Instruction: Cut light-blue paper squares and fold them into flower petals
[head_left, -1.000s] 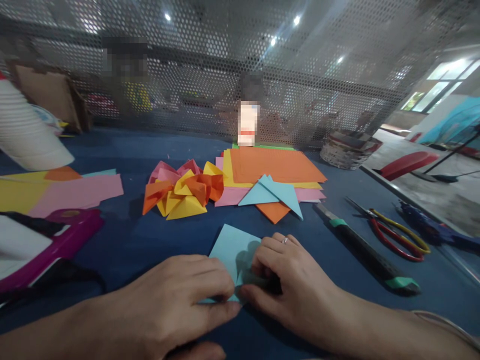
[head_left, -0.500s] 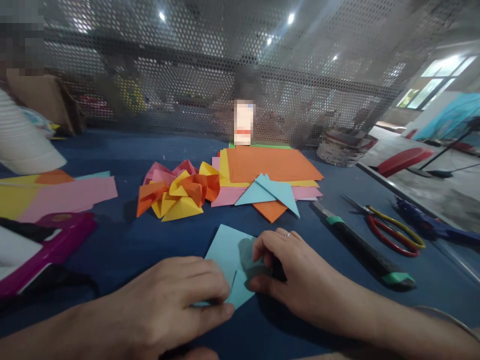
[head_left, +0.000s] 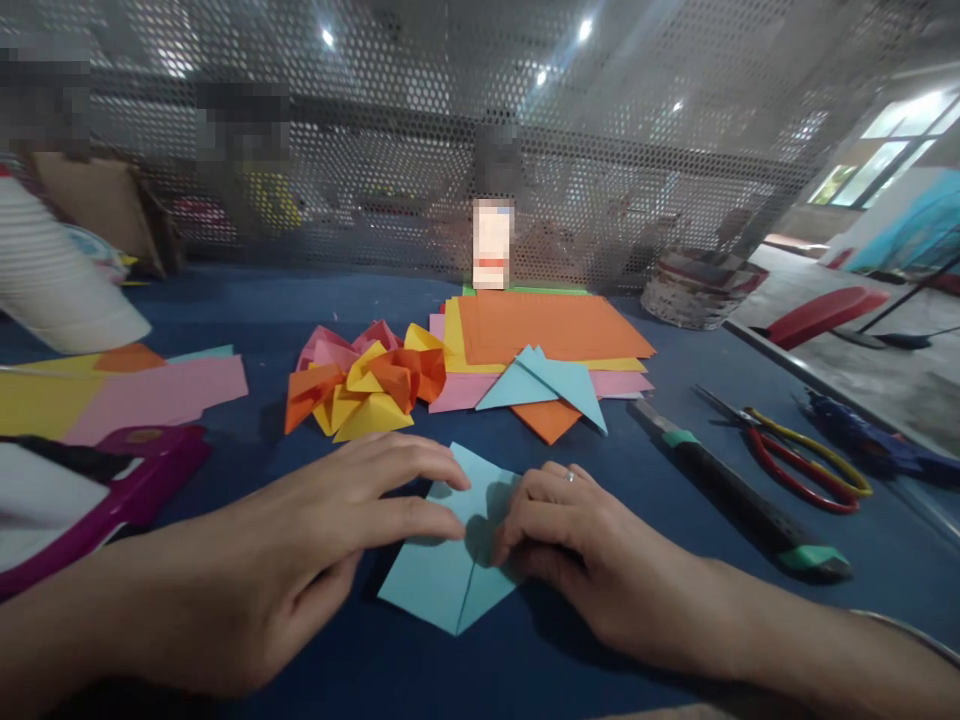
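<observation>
A light blue sheet of folded paper (head_left: pixel 431 575) lies on the dark blue tabletop between my hands, with a crease running up from its near point. Over its upper left part my left hand (head_left: pixel 322 520) is open, thumb and fingers apart, and nothing is in it. At the right edge of the sheet my right hand (head_left: pixel 555 525), with a ring on one finger, is curled with its fingertips on the paper. Its palm side is hidden. Two folded light blue pieces (head_left: pixel 551 380) lie just beyond, on top of an orange folded piece (head_left: pixel 549 423).
Folded yellow, orange and pink paper shapes (head_left: pixel 371 375) sit behind my left hand. A stack of coloured sheets (head_left: pixel 555 325) lies at the back. To the right are a utility knife (head_left: pixel 735 495), pliers (head_left: pixel 810 455) and a glue gun (head_left: pixel 877 435). Stacked paper cups (head_left: pixel 67 270) lean at the left.
My left hand has lifted off the near left part of the sheet and moved up and away, uncovering its near corner. My right hand's fingers have curled in closer on the right edge.
</observation>
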